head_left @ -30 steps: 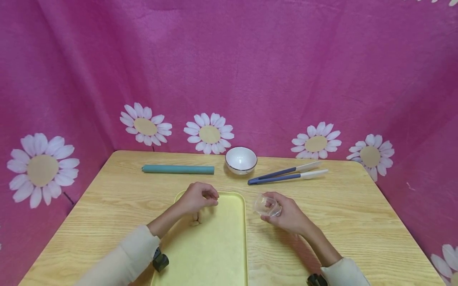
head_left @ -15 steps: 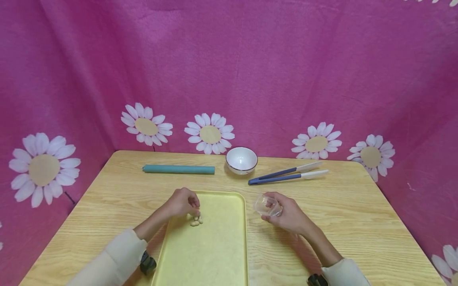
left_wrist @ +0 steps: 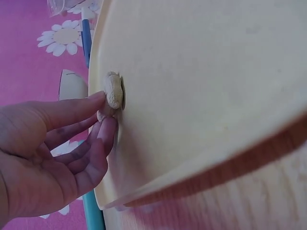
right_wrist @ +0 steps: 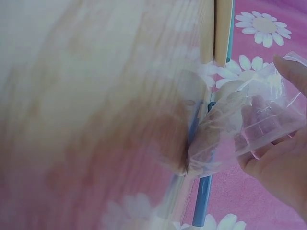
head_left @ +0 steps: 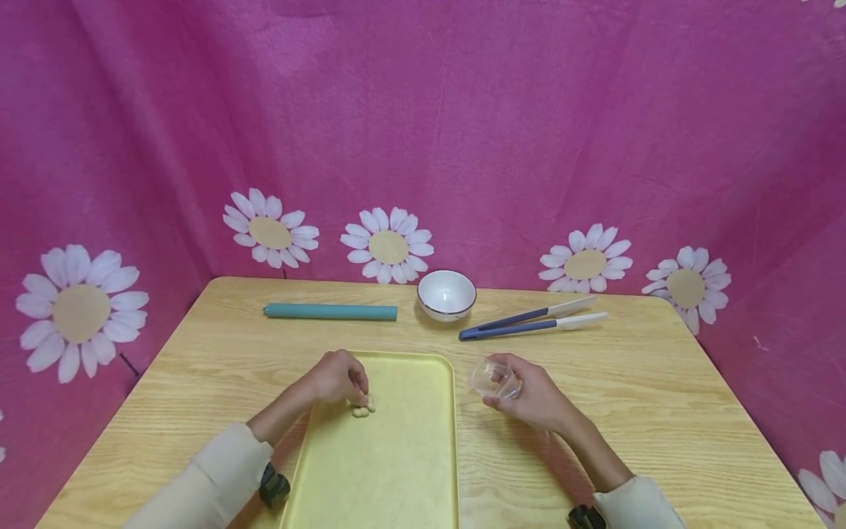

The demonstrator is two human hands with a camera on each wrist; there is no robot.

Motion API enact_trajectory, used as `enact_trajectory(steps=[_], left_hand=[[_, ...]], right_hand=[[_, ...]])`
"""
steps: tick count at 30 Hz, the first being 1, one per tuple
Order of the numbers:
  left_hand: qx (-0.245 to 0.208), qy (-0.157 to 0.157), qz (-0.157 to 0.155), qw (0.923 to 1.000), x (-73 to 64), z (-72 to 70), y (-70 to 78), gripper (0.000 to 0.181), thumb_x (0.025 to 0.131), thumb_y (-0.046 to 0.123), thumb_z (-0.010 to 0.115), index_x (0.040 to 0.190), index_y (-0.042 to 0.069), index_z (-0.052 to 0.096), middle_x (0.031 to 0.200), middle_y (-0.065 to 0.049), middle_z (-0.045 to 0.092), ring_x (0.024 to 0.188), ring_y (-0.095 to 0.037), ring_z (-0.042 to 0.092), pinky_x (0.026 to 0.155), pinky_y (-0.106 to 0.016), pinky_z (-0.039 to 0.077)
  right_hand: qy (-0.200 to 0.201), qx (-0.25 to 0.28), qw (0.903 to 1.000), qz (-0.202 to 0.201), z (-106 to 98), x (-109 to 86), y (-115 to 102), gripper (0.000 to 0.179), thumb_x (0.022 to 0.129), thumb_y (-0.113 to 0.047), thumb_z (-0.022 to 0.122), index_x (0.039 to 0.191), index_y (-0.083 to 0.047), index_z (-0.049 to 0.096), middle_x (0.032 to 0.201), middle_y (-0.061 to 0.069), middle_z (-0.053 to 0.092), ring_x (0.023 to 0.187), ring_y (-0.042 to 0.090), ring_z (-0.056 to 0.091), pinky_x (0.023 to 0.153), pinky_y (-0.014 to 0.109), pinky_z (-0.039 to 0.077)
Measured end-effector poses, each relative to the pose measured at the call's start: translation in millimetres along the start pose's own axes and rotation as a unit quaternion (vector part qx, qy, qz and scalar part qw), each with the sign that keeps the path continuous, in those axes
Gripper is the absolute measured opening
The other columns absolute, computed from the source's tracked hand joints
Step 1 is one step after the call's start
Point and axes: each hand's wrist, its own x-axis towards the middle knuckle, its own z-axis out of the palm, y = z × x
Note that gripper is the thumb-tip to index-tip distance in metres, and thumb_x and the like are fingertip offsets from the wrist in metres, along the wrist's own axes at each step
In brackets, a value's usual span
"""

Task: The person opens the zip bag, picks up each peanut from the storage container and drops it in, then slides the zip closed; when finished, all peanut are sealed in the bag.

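My left hand point(head_left: 335, 378) is low over the far left part of the yellow tray point(head_left: 396, 463), thumb and fingertips pinching a peanut point(left_wrist: 104, 114). Another peanut point(left_wrist: 114, 90) lies right against it in the left wrist view. From the head view, peanuts point(head_left: 360, 413) show just below the fingertips, partly hidden by the hand. To the right of the tray, my right hand point(head_left: 532, 397) holds a clear plastic cup point(head_left: 492, 378) above the wooden table, its mouth tilted toward the left. Thumb and fingers wrap the cup's sides in the right wrist view.
Behind the tray stands a white bowl point(head_left: 446, 295) with a dark rim. A teal stick point(head_left: 330, 312) lies to its left, and blue-and-white tongs point(head_left: 512, 328) lie to its right. A pink flowered cloth point(head_left: 423, 147) hangs around the table's point(head_left: 661, 411) back and sides.
My left hand has moved left and down from over the tray to the peanuts, its fingertips closing on one. My right hand with the cup has stayed in place.
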Motion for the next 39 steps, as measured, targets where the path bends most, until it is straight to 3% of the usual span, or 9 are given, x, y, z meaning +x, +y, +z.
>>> enact_trajectory(steps=[7,10,16,20,30,39], left_hand=[[0.004,0.013,-0.004,0.9999,2.2,-8.7,-1.5,0.01,0.071,0.002,0.078,0.069,0.005,0.069,0.063,-0.001,0.064,0.059,-0.01,0.052,0.055,-0.024,0.043],[-0.002,0.031,0.009,0.9995,5.7,-11.6,-0.7,0.009,0.073,0.001,0.076,0.069,0.006,0.07,0.065,-0.001,0.066,0.062,-0.009,0.054,0.056,-0.024,0.044],[-0.043,0.058,0.023,0.9971,17.0,-10.2,17.0,0.007,0.076,0.001,0.075,0.071,0.006,0.072,0.07,-0.003,0.07,0.067,-0.008,0.06,0.06,-0.023,0.048],[-0.085,0.066,0.025,0.9939,24.3,-3.5,32.6,0.005,0.078,0.004,0.075,0.075,0.004,0.072,0.072,-0.005,0.07,0.067,-0.008,0.059,0.061,-0.023,0.048],[-0.126,0.093,0.045,0.9866,38.8,14.4,65.7,0.004,0.078,0.007,0.076,0.077,0.004,0.072,0.071,-0.003,0.069,0.065,-0.007,0.053,0.059,-0.022,0.045],[-0.199,0.111,0.075,0.9707,47.8,41.2,88.4,0.004,0.079,0.008,0.075,0.081,0.005,0.074,0.081,-0.008,0.072,0.069,-0.006,0.059,0.065,-0.02,0.05]], right_hand=[[0.004,-0.003,1.0,-0.004,0,-0.3,-1,0.061,0.073,-0.021,0.081,0.127,-0.009,0.056,0.1,0.006,0.069,0.095,0.017,0.063,0.076,0.026,0.05],[0.002,0.002,1.0,-0.002,0,-0.5,0,0.061,0.072,-0.021,0.081,0.127,-0.009,0.055,0.101,0.007,0.069,0.096,0.018,0.063,0.076,0.026,0.05],[0.002,0.001,1.0,-0.004,1,-0.3,1,0.061,0.072,-0.02,0.081,0.126,-0.009,0.056,0.101,0.007,0.069,0.096,0.018,0.063,0.075,0.024,0.05],[0.001,0.001,1.0,-0.006,2,-0.2,0,0.061,0.072,-0.021,0.081,0.127,-0.009,0.056,0.099,0.006,0.069,0.095,0.018,0.063,0.076,0.025,0.05],[0.0,-0.002,1.0,-0.008,3,-0.4,1,0.062,0.072,-0.022,0.081,0.127,-0.009,0.055,0.101,0.006,0.069,0.096,0.017,0.063,0.077,0.025,0.05],[0.0,-0.017,0.9998,-0.012,2,0.6,1,0.062,0.072,-0.024,0.082,0.126,-0.009,0.056,0.099,0.005,0.069,0.093,0.015,0.063,0.077,0.028,0.049]])
